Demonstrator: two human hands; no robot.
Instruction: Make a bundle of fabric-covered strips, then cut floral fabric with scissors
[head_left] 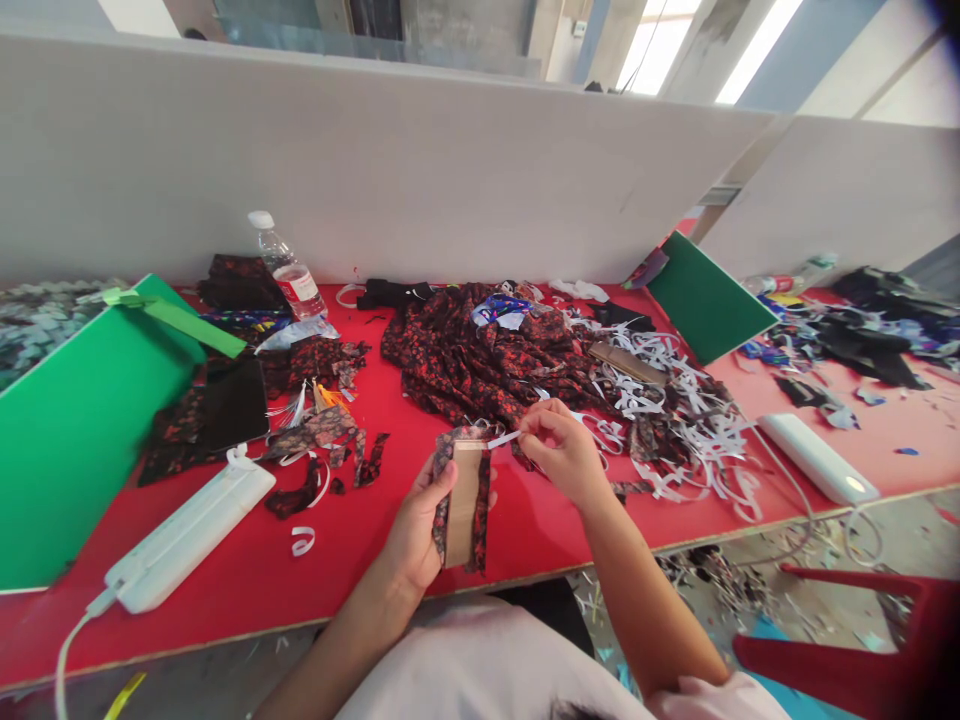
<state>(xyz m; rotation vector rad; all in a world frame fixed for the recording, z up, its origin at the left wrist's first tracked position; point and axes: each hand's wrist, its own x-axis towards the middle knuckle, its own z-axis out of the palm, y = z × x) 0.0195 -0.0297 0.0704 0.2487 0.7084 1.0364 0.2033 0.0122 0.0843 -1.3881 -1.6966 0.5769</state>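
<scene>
A brown card strip [463, 500] wrapped in dark floral fabric [480, 515] is held upright in the closed left hand [417, 535], just above the near edge of the red table [247, 570], with the thumb pressed on the card's left edge. A thin white tape strip [504, 438] is pinched between the fingertips of the right hand [564, 452], just right of and slightly above the left hand, its free end reaching the top of the card. A heap of floral cloth [480, 350] lies beyond both hands, white tape scraps [675, 420] to their right, and a white device [187, 535] well left of them.
</scene>
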